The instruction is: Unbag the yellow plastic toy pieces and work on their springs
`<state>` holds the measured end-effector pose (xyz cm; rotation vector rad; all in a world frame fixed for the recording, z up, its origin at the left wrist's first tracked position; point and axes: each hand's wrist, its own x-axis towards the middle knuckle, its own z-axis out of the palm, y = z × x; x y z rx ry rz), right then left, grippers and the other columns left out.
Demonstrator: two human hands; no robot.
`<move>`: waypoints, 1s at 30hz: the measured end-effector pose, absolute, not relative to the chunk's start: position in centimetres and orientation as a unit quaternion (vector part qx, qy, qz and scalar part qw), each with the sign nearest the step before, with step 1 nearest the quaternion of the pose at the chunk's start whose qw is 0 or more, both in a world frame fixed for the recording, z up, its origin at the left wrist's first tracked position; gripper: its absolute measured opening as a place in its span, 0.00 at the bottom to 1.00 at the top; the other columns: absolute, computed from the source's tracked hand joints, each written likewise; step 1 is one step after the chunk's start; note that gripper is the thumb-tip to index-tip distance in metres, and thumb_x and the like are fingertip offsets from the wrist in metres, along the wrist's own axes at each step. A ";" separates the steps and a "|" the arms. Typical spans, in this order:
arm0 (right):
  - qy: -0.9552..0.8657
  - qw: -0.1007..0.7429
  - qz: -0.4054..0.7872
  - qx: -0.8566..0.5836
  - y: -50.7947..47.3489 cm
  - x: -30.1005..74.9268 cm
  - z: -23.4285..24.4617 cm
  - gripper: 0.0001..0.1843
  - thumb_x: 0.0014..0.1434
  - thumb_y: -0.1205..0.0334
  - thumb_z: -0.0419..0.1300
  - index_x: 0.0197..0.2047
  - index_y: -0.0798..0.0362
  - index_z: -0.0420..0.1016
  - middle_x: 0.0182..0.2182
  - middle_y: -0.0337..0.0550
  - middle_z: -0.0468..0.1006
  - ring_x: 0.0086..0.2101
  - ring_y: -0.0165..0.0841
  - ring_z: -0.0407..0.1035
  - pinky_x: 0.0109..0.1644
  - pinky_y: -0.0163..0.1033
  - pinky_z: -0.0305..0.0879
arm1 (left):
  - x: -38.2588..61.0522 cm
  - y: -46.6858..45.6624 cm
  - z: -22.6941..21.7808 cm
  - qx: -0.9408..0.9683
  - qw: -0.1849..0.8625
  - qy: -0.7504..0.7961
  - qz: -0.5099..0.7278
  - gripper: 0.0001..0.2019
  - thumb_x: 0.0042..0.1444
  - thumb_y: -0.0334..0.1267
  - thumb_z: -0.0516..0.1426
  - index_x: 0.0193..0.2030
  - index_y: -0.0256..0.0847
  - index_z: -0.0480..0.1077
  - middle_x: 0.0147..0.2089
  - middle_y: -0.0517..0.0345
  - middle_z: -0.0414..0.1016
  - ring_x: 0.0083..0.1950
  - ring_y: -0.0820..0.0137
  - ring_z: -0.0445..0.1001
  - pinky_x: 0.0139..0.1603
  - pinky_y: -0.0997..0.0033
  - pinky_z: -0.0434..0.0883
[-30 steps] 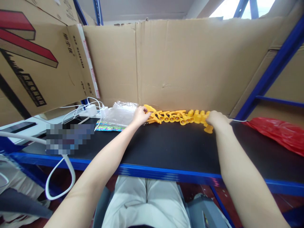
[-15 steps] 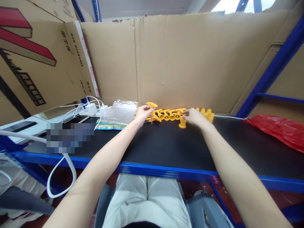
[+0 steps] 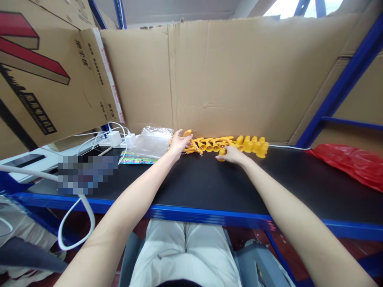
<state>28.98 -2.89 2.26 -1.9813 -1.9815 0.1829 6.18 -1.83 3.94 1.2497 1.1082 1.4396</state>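
My left hand [image 3: 179, 142] is closed on a yellow-orange plastic piece [image 3: 188, 132], whose upper end shows above the fingers. My right hand [image 3: 233, 154] grips a small yellow plastic cup-shaped piece [image 3: 222, 152] at the front of the row. Between the hands lie several yellow pieces with round, funnel-like open ends [image 3: 216, 147] facing me. More thin yellow pieces [image 3: 193, 148] with bumpy edges lie beside my left hand. Right of my right hand, several yellow cup-shaped pieces [image 3: 254, 145] stand grouped upright.
A clear plastic bag [image 3: 151, 141] and a colourful packet [image 3: 137, 158] lie left of my left hand. White chargers with cables [image 3: 115, 138] sit farther left. A red plastic bag [image 3: 350, 163] is at the right. A cardboard wall [image 3: 239, 79] stands behind the black tabletop [image 3: 206, 183].
My right hand has moved left and slightly toward me, carrying the cup-shaped piece with it. My left hand has stayed nearly in place, while its piece has tilted and sits lower in the fingers.
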 end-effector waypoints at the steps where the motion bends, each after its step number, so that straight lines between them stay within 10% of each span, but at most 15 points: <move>1: -0.700 0.159 0.072 -0.693 -2.9 28.9 2.2 0.16 0.49 0.53 0.66 0.37 0.55 0.73 0.34 0.45 0.77 0.36 0.36 0.72 0.40 0.37 0.66 | 6.2 -2.0 4.0 0.509 0.454 0.443 0.581 0.20 0.58 0.32 0.58 0.55 0.39 0.59 0.36 0.58 0.74 0.28 0.78 0.74 0.30 0.78 0.69; 13: -0.794 0.119 -0.071 -0.591 -3.5 27.6 2.7 0.08 0.55 0.64 0.60 0.39 0.56 0.73 0.43 0.51 0.76 0.44 0.42 0.70 0.43 0.41 0.62 | 6.5 -2.6 4.2 0.479 0.538 0.374 0.584 0.11 0.55 0.22 0.56 0.39 0.39 0.60 0.27 0.64 0.71 0.27 0.76 0.76 0.34 0.75 0.72; 30: -0.814 0.144 -0.076 -0.558 -3.7 27.5 3.0 0.11 0.56 0.59 0.60 0.38 0.58 0.74 0.38 0.51 0.76 0.40 0.40 0.70 0.41 0.39 0.62 | 6.4 -2.0 3.1 0.571 0.438 0.422 0.551 0.10 0.58 0.28 0.55 0.43 0.40 0.58 0.30 0.62 0.72 0.29 0.75 0.76 0.34 0.74 0.71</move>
